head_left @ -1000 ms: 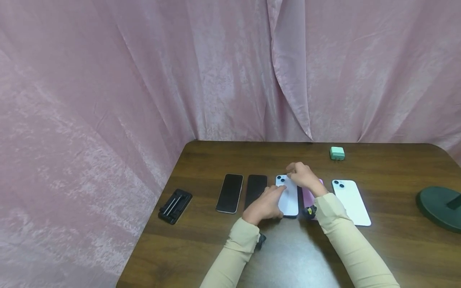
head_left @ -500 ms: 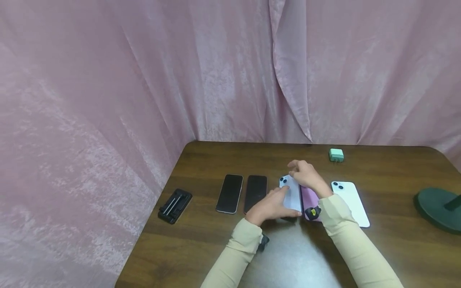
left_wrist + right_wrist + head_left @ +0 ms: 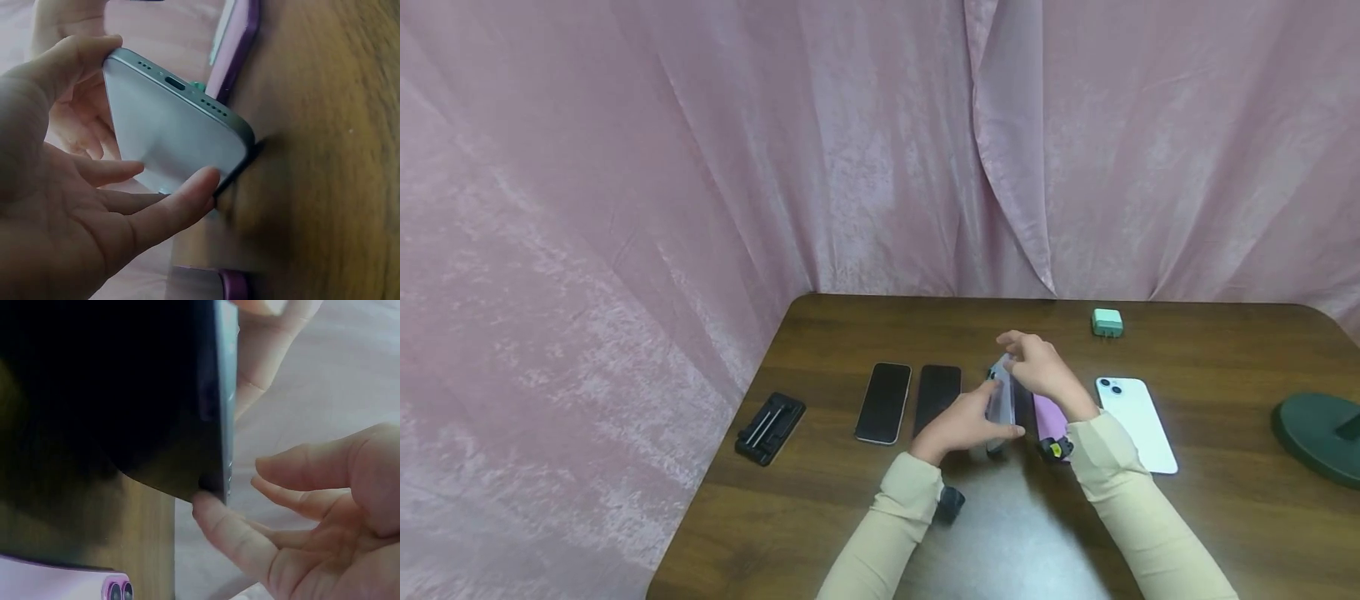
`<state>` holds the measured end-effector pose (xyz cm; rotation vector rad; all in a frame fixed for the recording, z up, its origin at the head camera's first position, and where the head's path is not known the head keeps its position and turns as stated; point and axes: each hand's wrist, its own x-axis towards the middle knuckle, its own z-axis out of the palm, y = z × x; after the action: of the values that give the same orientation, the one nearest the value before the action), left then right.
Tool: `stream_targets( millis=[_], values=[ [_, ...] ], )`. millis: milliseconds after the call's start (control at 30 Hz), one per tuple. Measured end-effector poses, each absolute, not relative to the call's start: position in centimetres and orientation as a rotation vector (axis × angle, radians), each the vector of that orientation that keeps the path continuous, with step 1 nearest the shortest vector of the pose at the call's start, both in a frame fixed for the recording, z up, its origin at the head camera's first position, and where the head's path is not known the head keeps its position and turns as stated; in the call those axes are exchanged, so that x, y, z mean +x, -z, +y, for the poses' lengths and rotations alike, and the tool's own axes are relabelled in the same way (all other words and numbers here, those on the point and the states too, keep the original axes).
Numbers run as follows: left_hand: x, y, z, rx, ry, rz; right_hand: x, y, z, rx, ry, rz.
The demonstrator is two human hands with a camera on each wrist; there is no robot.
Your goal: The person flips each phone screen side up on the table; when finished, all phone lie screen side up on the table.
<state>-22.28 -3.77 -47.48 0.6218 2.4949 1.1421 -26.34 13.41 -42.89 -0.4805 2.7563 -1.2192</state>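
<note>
One pale blue phone (image 3: 1002,408) is tilted between the left hand (image 3: 958,427) and the right hand (image 3: 1039,368), its right long edge raised; we cannot tell whether the lower edge touches the table (image 3: 820,333). We find the left hand gripping the near end, thumb and fingers across the long edges; the right hand is loosely spread, one finger touching the far corner, thumb clear of it. We judge the tilting best done slowly, left grip firm, right finger steadying the corner, keeping the phone off its neighbours. Its port end points back past the left hand, its long axis running away between the hands, its back facing left. Partly hidden below the right hand lies a purple phone (image 3: 1049,418); beyond and right of that hand, a green charger (image 3: 1107,322)
</note>
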Motion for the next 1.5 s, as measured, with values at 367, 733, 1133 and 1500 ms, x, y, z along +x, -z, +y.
stream_targets(
  millis=[367,733,1133,1500],
  values=[
    [-22.5,46.6,-5.2,0.493,-1.422,2.261,-26.0,43.8,13.4,-0.600,1.356,2.601],
    [-22.5,47.0,-5.7,0.501,-1.528,2.176,-26.6,45.6,13.5,-0.557,1.325,2.458],
    [-22.1,47.6,-5.6,0.422,-1.503,2.212,-26.6,46.3,12.2,-0.561,1.051,2.726],
    [-21.8,48.2,-4.5,0.377,-1.139,2.568,-26.7,47.0,11.8,-0.501,0.937,2.783]
  ],
)
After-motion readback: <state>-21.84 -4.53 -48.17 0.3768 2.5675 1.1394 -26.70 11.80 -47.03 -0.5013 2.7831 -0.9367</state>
